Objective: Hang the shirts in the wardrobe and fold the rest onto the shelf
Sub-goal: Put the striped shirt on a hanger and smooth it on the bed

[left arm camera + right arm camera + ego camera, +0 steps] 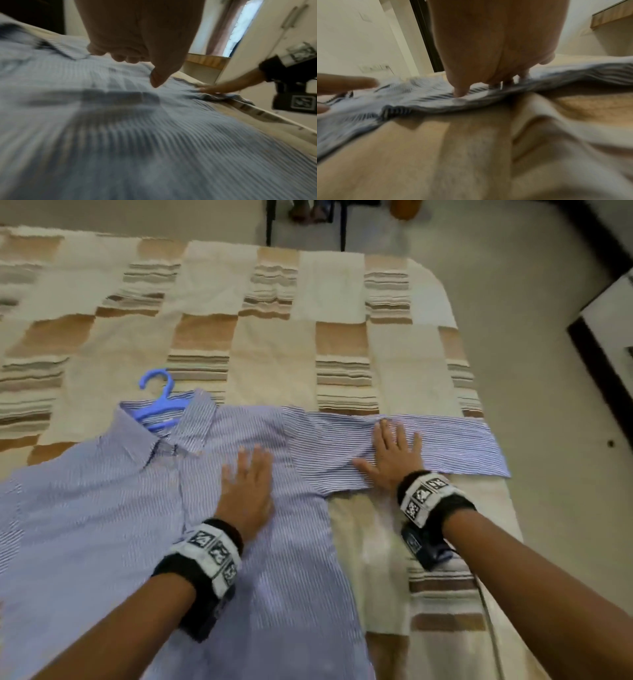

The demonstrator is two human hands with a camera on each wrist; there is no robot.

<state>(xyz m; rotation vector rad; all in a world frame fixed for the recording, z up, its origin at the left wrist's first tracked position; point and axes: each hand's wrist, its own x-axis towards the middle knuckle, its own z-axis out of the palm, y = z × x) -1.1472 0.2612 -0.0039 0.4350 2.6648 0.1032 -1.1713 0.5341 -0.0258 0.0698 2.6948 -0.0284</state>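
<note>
A blue-and-white striped shirt point(102, 508) lies spread front-up on the bed, with a blue plastic hanger point(161, 402) inside its collar, hook pointing away from me. My left hand point(248, 484) lies flat on the shirt's chest, fingers straight. My right hand point(394, 450) presses flat on the short sleeve point(455, 446), which stretches out to the right. In the left wrist view the left hand point(137, 56) hovers low over the blurred striped shirt point(120, 135). In the right wrist view the right hand point(488, 78) touches the sleeve point(423, 94) with thumb and fingertips.
The bed is covered by a beige and brown patchwork bedspread point(274, 344); its right edge point(489, 419) drops to a pale floor. Dark chair legs point(305, 231) and someone's feet stand beyond the far edge. A white cabinet point(609, 313) sits at the right.
</note>
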